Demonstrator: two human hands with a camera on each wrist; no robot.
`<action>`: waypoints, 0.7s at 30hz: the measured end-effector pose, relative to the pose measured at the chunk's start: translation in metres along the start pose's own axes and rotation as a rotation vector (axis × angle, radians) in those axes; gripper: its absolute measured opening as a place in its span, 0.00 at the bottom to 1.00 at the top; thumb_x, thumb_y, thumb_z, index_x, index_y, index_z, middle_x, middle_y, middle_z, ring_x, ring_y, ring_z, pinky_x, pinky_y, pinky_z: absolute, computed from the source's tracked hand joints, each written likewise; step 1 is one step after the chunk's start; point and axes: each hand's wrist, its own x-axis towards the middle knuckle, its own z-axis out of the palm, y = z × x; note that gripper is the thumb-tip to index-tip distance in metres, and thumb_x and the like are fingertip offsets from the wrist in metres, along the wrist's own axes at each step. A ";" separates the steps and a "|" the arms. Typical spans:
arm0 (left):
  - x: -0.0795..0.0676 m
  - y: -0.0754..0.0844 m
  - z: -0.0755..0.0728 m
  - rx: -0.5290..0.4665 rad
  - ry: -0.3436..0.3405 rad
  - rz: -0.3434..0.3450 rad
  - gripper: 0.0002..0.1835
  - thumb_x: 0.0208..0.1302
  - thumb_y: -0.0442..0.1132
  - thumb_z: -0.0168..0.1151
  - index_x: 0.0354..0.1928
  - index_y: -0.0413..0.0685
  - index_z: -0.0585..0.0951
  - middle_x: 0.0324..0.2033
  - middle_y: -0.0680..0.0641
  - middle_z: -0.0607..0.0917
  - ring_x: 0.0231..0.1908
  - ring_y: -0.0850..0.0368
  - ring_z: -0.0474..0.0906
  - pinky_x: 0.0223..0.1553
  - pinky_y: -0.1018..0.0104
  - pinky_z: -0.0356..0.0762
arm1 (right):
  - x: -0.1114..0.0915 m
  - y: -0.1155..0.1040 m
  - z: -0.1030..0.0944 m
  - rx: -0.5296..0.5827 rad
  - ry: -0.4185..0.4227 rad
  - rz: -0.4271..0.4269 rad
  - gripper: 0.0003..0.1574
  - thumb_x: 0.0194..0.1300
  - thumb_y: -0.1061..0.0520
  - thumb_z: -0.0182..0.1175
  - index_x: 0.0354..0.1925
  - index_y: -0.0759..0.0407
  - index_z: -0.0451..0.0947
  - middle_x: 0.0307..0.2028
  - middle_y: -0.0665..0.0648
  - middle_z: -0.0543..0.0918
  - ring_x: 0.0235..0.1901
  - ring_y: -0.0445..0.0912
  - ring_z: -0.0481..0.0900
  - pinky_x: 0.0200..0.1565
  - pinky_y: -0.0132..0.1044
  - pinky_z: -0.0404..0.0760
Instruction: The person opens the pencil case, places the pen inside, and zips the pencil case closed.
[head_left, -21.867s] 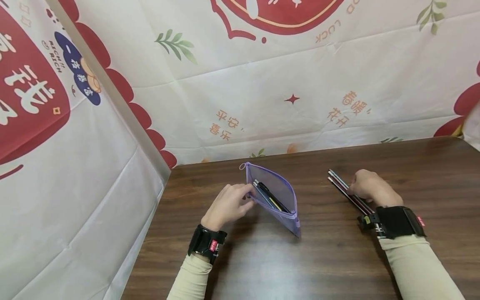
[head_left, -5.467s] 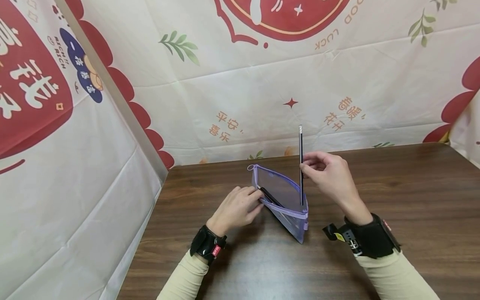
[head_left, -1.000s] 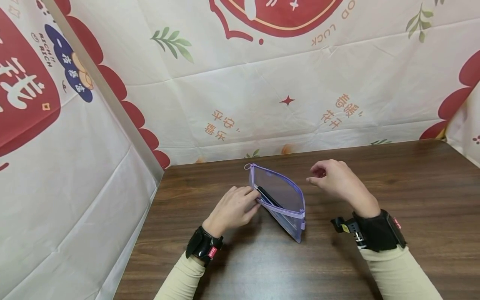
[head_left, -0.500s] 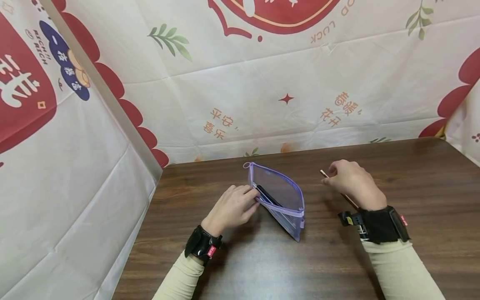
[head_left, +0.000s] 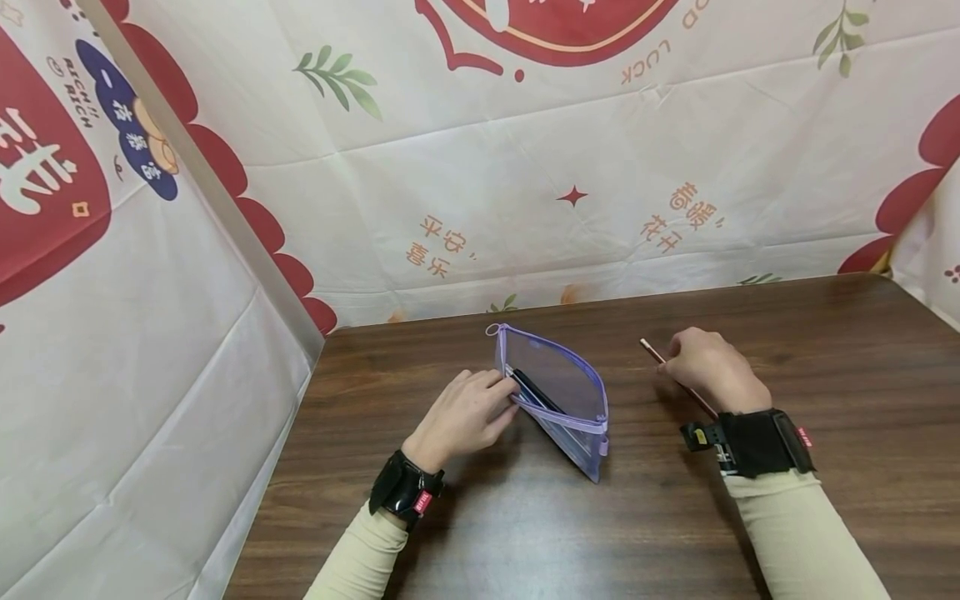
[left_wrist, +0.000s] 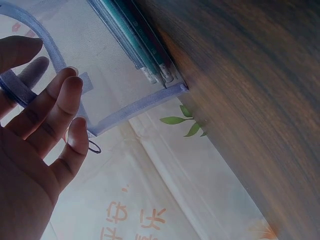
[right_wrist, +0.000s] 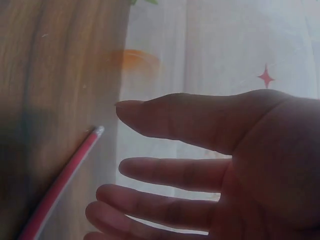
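My left hand (head_left: 465,417) pinches the near rim of a purple mesh zip pouch (head_left: 562,371), whose mouth gapes upward. Inside the pouch lie a black pen (head_left: 536,392) and several pencils (left_wrist: 135,45), seen through the mesh in the left wrist view. To the right, a single reddish pencil (head_left: 652,350) rests on the table, its silver-white end pointing away. My right hand (head_left: 712,367) is low over this pencil and hides part of it. In the right wrist view, the fingers (right_wrist: 170,200) are nearly straight, apart from the pencil (right_wrist: 60,185).
The brown wooden table (head_left: 480,533) ends at the back against a white printed cloth (head_left: 450,183). Another cloth panel (head_left: 172,333) stands along the left side. A small ring pull (head_left: 492,330) sits at the pouch's far left corner.
Several pencils lay on the right earlier; one lies there now. A dark pencil held upright over the pouch went inside. The right hand moved right, down to the reddish pencil; the left stayed.
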 end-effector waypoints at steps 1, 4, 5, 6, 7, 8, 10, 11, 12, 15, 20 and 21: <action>0.000 0.000 0.000 0.001 0.000 0.000 0.05 0.60 0.45 0.57 0.36 0.54 0.77 0.28 0.56 0.77 0.28 0.63 0.71 0.29 0.64 0.69 | 0.001 0.002 0.001 0.004 -0.005 0.013 0.18 0.59 0.53 0.58 0.39 0.69 0.78 0.31 0.63 0.79 0.28 0.53 0.72 0.27 0.44 0.71; 0.000 0.000 0.000 0.001 -0.003 0.000 0.05 0.60 0.45 0.57 0.36 0.54 0.77 0.28 0.56 0.77 0.27 0.63 0.70 0.29 0.64 0.69 | 0.003 0.006 0.003 0.008 -0.010 0.044 0.17 0.57 0.53 0.59 0.37 0.67 0.78 0.29 0.62 0.78 0.27 0.53 0.71 0.26 0.44 0.70; 0.000 0.000 0.000 0.000 -0.005 -0.001 0.05 0.61 0.45 0.57 0.36 0.54 0.77 0.28 0.56 0.77 0.27 0.63 0.70 0.29 0.65 0.69 | 0.003 0.007 0.004 0.009 -0.012 0.051 0.17 0.57 0.53 0.59 0.36 0.67 0.78 0.28 0.62 0.77 0.26 0.53 0.71 0.25 0.44 0.70; 0.000 -0.001 0.000 0.001 -0.007 -0.002 0.05 0.61 0.45 0.57 0.36 0.54 0.77 0.28 0.56 0.77 0.27 0.63 0.70 0.29 0.65 0.69 | 0.004 0.008 0.005 0.010 -0.014 0.057 0.16 0.56 0.52 0.60 0.34 0.66 0.78 0.27 0.61 0.77 0.26 0.53 0.71 0.25 0.44 0.69; 0.000 -0.001 0.000 0.001 -0.009 -0.003 0.05 0.61 0.45 0.57 0.36 0.54 0.77 0.28 0.56 0.76 0.27 0.63 0.70 0.29 0.65 0.69 | 0.005 0.009 0.005 0.010 -0.016 0.058 0.16 0.56 0.52 0.60 0.33 0.66 0.77 0.26 0.60 0.76 0.25 0.52 0.71 0.24 0.44 0.69; -0.001 -0.001 0.001 0.000 -0.011 -0.004 0.05 0.61 0.45 0.57 0.36 0.54 0.77 0.28 0.56 0.76 0.27 0.64 0.70 0.29 0.65 0.69 | 0.006 0.010 0.006 0.007 -0.018 0.057 0.16 0.55 0.52 0.60 0.32 0.66 0.77 0.25 0.60 0.76 0.24 0.52 0.71 0.24 0.44 0.69; -0.001 -0.001 0.001 0.001 -0.013 -0.005 0.05 0.61 0.45 0.57 0.36 0.54 0.77 0.28 0.56 0.76 0.27 0.64 0.70 0.29 0.65 0.69 | 0.007 0.011 0.008 0.011 -0.021 0.068 0.15 0.55 0.51 0.61 0.30 0.65 0.76 0.24 0.59 0.75 0.23 0.52 0.71 0.23 0.43 0.68; -0.001 -0.001 0.001 0.001 -0.012 -0.005 0.05 0.61 0.45 0.57 0.36 0.54 0.77 0.28 0.56 0.76 0.27 0.64 0.70 0.29 0.65 0.69 | 0.007 0.012 0.008 0.011 -0.021 0.069 0.15 0.56 0.51 0.61 0.29 0.65 0.76 0.23 0.59 0.75 0.23 0.52 0.70 0.23 0.43 0.68; -0.001 -0.001 0.001 0.001 -0.010 -0.004 0.05 0.61 0.45 0.57 0.36 0.54 0.77 0.28 0.56 0.76 0.27 0.64 0.70 0.29 0.65 0.69 | 0.008 0.012 0.008 0.010 -0.020 0.072 0.15 0.56 0.51 0.61 0.29 0.64 0.76 0.23 0.59 0.74 0.23 0.52 0.70 0.23 0.44 0.68; 0.000 -0.001 0.001 0.002 -0.007 -0.003 0.05 0.60 0.44 0.57 0.36 0.54 0.77 0.28 0.56 0.76 0.27 0.63 0.70 0.30 0.64 0.69 | 0.009 0.014 0.009 0.013 -0.022 0.082 0.14 0.55 0.52 0.61 0.28 0.64 0.75 0.22 0.58 0.73 0.23 0.51 0.70 0.24 0.44 0.68; -0.001 -0.001 0.002 0.003 -0.006 -0.002 0.05 0.60 0.44 0.58 0.36 0.54 0.77 0.28 0.56 0.77 0.28 0.63 0.70 0.30 0.65 0.69 | 0.012 0.016 0.010 0.006 -0.051 0.099 0.12 0.55 0.56 0.61 0.30 0.67 0.77 0.23 0.60 0.76 0.23 0.53 0.71 0.24 0.44 0.69; -0.001 -0.001 0.002 0.003 -0.006 -0.001 0.05 0.60 0.44 0.58 0.36 0.54 0.77 0.28 0.56 0.77 0.27 0.63 0.70 0.29 0.65 0.69 | 0.012 0.016 0.011 0.004 -0.054 0.106 0.12 0.55 0.56 0.61 0.30 0.67 0.77 0.24 0.61 0.76 0.24 0.53 0.72 0.24 0.44 0.69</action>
